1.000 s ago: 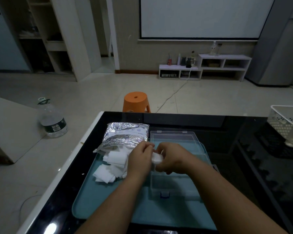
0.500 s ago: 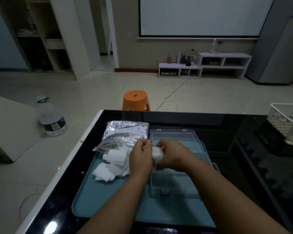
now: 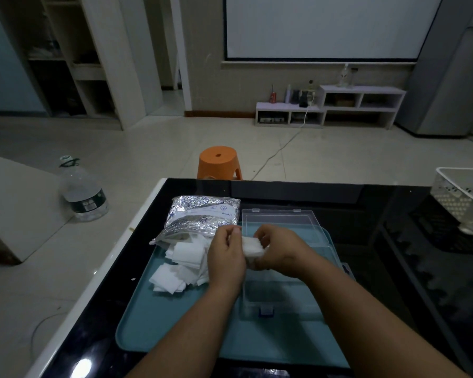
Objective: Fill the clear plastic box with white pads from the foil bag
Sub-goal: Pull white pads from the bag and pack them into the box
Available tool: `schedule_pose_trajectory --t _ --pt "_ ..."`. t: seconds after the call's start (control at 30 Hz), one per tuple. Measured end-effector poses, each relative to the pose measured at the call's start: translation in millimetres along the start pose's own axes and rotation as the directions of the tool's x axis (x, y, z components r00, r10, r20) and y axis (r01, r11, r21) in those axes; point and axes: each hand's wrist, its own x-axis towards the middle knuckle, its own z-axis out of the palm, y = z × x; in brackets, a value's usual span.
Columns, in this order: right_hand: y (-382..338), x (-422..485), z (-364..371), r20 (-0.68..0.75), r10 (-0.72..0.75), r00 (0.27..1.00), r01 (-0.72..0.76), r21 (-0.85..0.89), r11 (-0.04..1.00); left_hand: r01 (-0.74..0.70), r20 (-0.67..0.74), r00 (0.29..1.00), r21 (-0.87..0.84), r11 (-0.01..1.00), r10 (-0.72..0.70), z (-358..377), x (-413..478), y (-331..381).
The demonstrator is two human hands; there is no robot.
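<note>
A clear plastic box (image 3: 277, 298) lies open on a teal tray (image 3: 175, 320), its lid (image 3: 279, 218) folded back towards the far side. Left of the box sits a crinkled foil bag (image 3: 202, 215), and a loose heap of white pads (image 3: 180, 264) spills from its mouth onto the tray. My left hand (image 3: 225, 257) and my right hand (image 3: 277, 251) meet just above the box's far end. Between them they grip a small stack of white pads (image 3: 253, 245), held edge-on.
The tray rests on a glossy black table (image 3: 393, 241) with a white left edge. A white perforated basket (image 3: 464, 197) stands at the table's right side. On the floor beyond are an orange stool (image 3: 219, 162) and a large water bottle (image 3: 82, 192).
Both hands have lifted slightly and moved away from me. The white stack between them shows more, with my fingers now spread along its two ends.
</note>
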Motion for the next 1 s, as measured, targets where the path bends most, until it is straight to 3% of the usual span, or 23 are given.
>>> schedule_pose_trajectory --t 0.17,0.33,0.43,0.57,0.83,1.0 --pt "6.9 0.7 6.7 -0.01 0.006 1.0 -0.007 -0.094 0.996 0.13 0.081 0.988 0.057 0.99 -0.135 0.4 0.9 -8.4" --pt "4.5 2.9 5.4 -0.083 -0.023 0.996 0.021 -0.026 0.999 0.085 0.097 0.992 -0.053 0.995 -0.08 0.2 -1.6 0.7" --pt "4.2 2.5 6.2 -0.095 -0.033 0.995 0.03 -0.038 0.999 0.063 0.034 0.997 0.097 0.993 -0.066 -0.1 1.7 -0.1" --pt "8.4 2.4 13.7 -0.06 -0.015 0.998 0.011 -0.059 0.998 0.158 0.057 0.98 0.338 0.928 -0.188 -0.4 5.0 -11.9" --pt "11.3 0.9 11.4 -0.079 -0.05 0.996 0.048 -0.029 0.998 0.121 0.082 0.985 0.287 0.95 -0.15 -0.5 2.7 -3.2" --pt "17.6 -2.3 -0.8 0.079 -0.009 0.997 0.019 -0.127 0.992 0.094 0.035 0.993 0.313 0.945 -0.111 -3.0 0.1 -0.3"
